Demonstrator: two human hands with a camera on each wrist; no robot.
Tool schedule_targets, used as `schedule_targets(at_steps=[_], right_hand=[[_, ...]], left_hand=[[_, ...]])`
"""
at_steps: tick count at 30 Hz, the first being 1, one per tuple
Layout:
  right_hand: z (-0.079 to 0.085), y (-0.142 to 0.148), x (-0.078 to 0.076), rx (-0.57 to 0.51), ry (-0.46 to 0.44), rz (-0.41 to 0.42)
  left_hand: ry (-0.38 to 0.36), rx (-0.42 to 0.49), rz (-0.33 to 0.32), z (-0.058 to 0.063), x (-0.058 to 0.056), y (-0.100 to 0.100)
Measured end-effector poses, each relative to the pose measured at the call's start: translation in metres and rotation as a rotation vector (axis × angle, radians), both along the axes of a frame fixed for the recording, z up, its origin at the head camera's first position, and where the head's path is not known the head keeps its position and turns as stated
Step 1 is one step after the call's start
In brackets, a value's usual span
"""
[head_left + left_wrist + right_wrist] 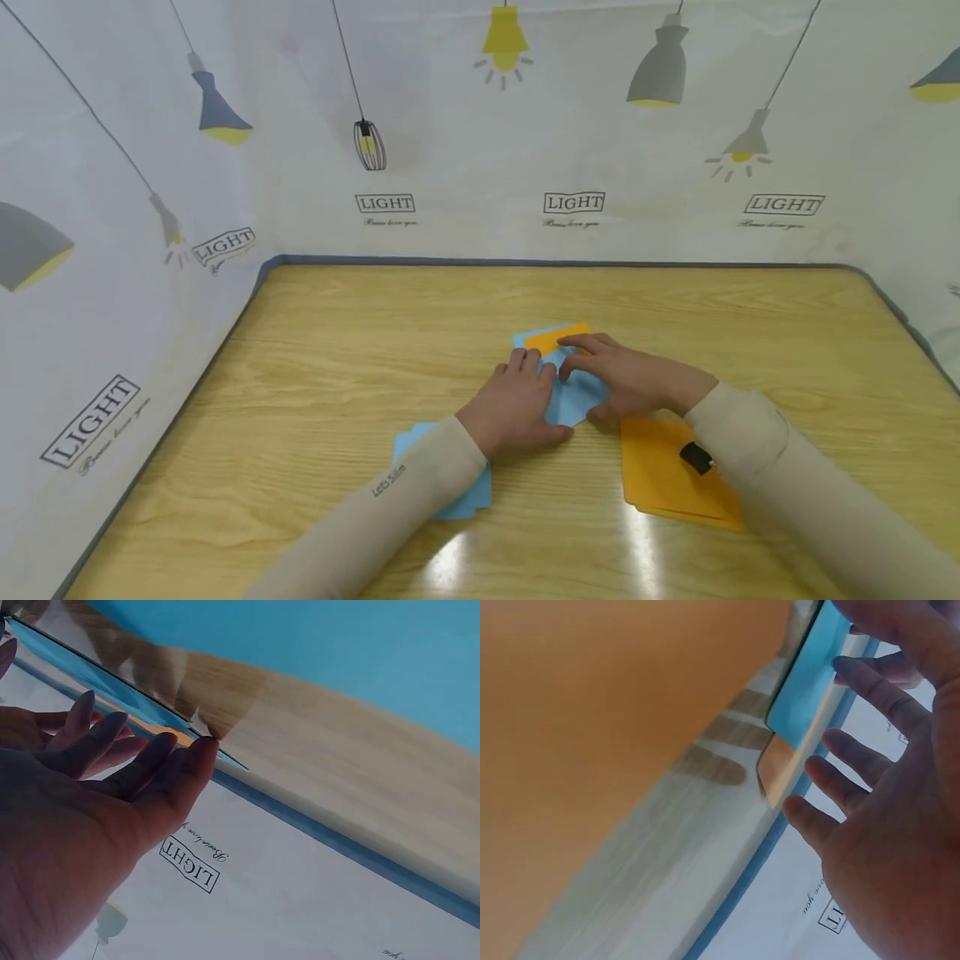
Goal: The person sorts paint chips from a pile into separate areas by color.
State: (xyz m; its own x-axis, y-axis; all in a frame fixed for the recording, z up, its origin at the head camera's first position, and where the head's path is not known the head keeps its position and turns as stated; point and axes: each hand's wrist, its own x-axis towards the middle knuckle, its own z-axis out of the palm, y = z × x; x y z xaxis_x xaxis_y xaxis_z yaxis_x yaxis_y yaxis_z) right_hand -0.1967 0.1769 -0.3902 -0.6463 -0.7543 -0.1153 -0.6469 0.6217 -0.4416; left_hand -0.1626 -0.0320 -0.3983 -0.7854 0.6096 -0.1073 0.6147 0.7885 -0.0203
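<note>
In the head view, a small pile of cards lies near the middle of the table, with a blue card [577, 404] on top. An orange card [553, 337] shows from under its far edge, and more blue sticks out behind. My left hand [521, 404] rests at the pile's left side with relaxed fingers, fingertips right at the blue card. From the other side my right hand [637, 377] reaches over it, fingers slightly bent and spread. The right wrist view shows these fingers [862, 769] apart, beside the blue card [799, 682]. Neither hand pinches a card.
A stack of blue cards [474, 497] lies partly under my left sleeve [420, 492]. Orange cards [652, 475] are stacked near my right sleeve [795, 467], a small black object [696, 458] overlapping them. White printed cloth [465, 225] stands around the wooden table [337, 350].
</note>
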Motion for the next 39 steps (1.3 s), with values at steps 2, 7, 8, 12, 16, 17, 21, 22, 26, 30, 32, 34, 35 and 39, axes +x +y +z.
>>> schedule_targets(at_steps=[2, 7, 8, 12, 16, 17, 21, 22, 26, 30, 32, 34, 35, 39], right_hand=[[0.0, -0.002, -0.003, 0.007, -0.025, -0.001], [0.001, -0.004, -0.007, -0.007, -0.044, 0.009], [0.001, -0.004, -0.007, -0.009, -0.044, 0.01], [0.001, -0.006, -0.01, -0.012, -0.041, 0.011], [0.0, -0.008, -0.012, -0.018, -0.062, -0.003], [-0.001, -0.008, -0.013, -0.016, -0.065, -0.008], [-0.004, -0.01, -0.013, -0.018, -0.062, -0.028], [-0.005, -0.01, -0.013, -0.02, -0.056, -0.03], [-0.008, -0.011, -0.01, -0.035, -0.026, -0.037], [-0.01, -0.011, -0.007, -0.048, 0.019, -0.043], [-0.011, -0.01, -0.006, -0.055, 0.047, -0.036], [-0.01, -0.009, -0.003, -0.049, 0.071, -0.031], [-0.009, -0.008, -0.001, -0.04, 0.077, -0.026], [-0.006, -0.004, 0.004, 0.016, 0.107, -0.002]], left_hand=[[0.005, 0.001, -0.007, -0.001, -0.001, 0.0], [0.02, 0.01, -0.021, 0.0, -0.004, 0.0], [0.022, 0.012, -0.022, 0.0, -0.005, 0.0], [0.024, 0.026, -0.028, 0.002, -0.007, 0.0], [0.006, 0.037, -0.026, 0.002, -0.008, -0.001], [0.001, 0.04, -0.024, 0.002, -0.009, -0.001], [-0.011, 0.036, -0.028, 0.001, -0.01, -0.002], [-0.01, 0.035, -0.034, 0.001, -0.01, -0.002], [0.003, 0.036, -0.056, -0.001, -0.009, -0.003], [0.01, 0.048, -0.059, -0.003, -0.009, -0.003], [0.007, 0.049, -0.059, -0.004, -0.009, -0.003], [0.004, 0.048, -0.059, -0.004, -0.009, -0.003], [-0.002, 0.048, -0.059, -0.004, -0.009, -0.003], [-0.03, 0.047, -0.05, -0.004, -0.008, -0.003]])
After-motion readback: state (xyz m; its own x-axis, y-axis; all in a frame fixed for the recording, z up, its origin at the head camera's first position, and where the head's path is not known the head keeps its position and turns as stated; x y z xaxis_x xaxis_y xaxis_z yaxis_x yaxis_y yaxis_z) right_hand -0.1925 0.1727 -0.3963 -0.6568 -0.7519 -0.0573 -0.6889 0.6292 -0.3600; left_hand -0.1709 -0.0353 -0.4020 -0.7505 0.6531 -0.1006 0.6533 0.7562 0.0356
